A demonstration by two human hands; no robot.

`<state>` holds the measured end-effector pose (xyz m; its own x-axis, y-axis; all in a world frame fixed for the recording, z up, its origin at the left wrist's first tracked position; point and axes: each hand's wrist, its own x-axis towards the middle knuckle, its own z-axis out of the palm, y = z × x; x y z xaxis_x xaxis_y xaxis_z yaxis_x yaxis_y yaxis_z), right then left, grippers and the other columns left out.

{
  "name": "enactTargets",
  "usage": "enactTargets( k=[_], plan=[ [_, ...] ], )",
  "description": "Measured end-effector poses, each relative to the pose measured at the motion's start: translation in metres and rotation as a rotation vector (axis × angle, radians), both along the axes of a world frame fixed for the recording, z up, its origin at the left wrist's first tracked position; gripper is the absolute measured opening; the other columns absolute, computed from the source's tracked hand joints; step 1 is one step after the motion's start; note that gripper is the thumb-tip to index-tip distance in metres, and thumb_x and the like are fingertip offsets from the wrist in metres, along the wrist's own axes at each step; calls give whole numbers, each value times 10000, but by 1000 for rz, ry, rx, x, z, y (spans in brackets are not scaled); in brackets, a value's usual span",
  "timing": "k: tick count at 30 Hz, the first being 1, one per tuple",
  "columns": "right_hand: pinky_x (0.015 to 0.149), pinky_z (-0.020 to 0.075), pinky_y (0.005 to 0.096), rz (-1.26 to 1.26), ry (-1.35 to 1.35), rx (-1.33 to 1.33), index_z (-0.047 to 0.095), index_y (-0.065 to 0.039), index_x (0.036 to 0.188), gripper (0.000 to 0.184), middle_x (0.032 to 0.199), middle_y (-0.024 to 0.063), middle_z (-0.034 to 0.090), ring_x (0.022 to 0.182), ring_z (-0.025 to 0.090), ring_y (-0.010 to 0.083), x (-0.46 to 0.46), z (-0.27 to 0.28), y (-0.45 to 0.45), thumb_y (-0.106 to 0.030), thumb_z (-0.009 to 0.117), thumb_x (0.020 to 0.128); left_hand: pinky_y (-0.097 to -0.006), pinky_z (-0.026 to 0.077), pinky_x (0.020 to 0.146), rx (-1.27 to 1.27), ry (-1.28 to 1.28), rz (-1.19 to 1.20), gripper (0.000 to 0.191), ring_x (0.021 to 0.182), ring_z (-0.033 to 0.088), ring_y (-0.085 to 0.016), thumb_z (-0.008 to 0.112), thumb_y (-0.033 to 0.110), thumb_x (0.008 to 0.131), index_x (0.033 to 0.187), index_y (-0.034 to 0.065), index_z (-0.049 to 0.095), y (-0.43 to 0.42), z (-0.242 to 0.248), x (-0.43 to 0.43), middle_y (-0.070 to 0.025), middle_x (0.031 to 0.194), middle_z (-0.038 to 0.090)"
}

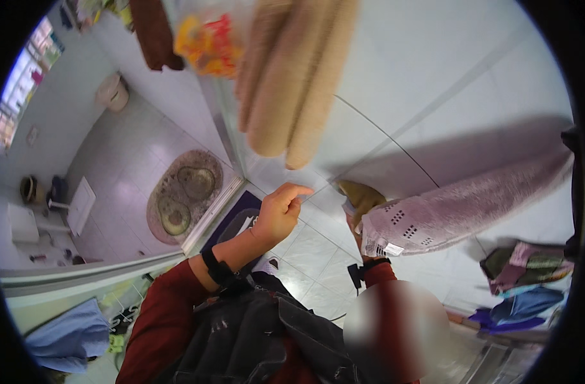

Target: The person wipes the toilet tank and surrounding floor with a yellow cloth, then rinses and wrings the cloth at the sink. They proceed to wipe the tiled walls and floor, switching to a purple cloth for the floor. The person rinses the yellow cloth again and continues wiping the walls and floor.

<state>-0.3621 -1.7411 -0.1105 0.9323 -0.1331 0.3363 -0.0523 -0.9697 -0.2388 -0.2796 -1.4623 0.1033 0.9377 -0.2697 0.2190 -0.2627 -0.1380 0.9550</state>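
Observation:
My left hand (279, 211) is raised in front of me with its index finger extended, and nothing shows in it. To its right, my right hand (355, 229) is mostly hidden behind a hanging lilac towel (446, 206) with a small white label. An olive-brown cloth (362, 198) shows at that hand, beside the towel's lower end; whether the fingers grip it cannot be seen. Above both hands hang thick beige towels (292, 86).
Left, a doorway with a raised threshold (213, 213) opens onto a bathroom with an oval mat (184, 197). A dark mat (237, 216) lies outside it. Folded clothes (527, 269) are at the right, a blue towel (71, 336) at lower left. A round blur covers the lower right.

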Motion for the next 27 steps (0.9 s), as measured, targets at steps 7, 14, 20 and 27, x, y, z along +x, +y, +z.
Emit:
enactTargets(
  k=[7,14,20,27],
  plan=[
    [875,431,376,416,-15,-100,450,-65,1262,467,1176,83,503,1055,483,230,203,34,177,-414,428,952,-289,498,657,87,242,273,298,763,605,-200,619,-58,741,1006,77,644,121,-82,-16,-126,1175,520],
    [924,413,380,485,-146,-131,418,-67,1309,507,1266,85,480,1140,460,241,351,87,283,-418,426,945,-341,495,733,234,394,487,393,913,586,-246,697,34,719,1092,117,607,210,-145,-49,-145,1325,411],
    [966,397,384,421,14,-260,390,-68,1350,544,1344,87,459,1213,440,250,348,27,270,-422,424,939,-365,484,839,91,612,397,370,1064,566,-302,680,91,757,1112,110,580,214,-190,-20,-154,1359,392],
    [978,407,377,307,766,-345,439,-53,1321,511,1305,119,513,1205,482,246,259,-137,172,-400,439,946,-361,480,842,93,585,371,350,1028,550,-286,659,78,761,1102,98,580,211,-243,9,-157,1311,439]
  ],
)
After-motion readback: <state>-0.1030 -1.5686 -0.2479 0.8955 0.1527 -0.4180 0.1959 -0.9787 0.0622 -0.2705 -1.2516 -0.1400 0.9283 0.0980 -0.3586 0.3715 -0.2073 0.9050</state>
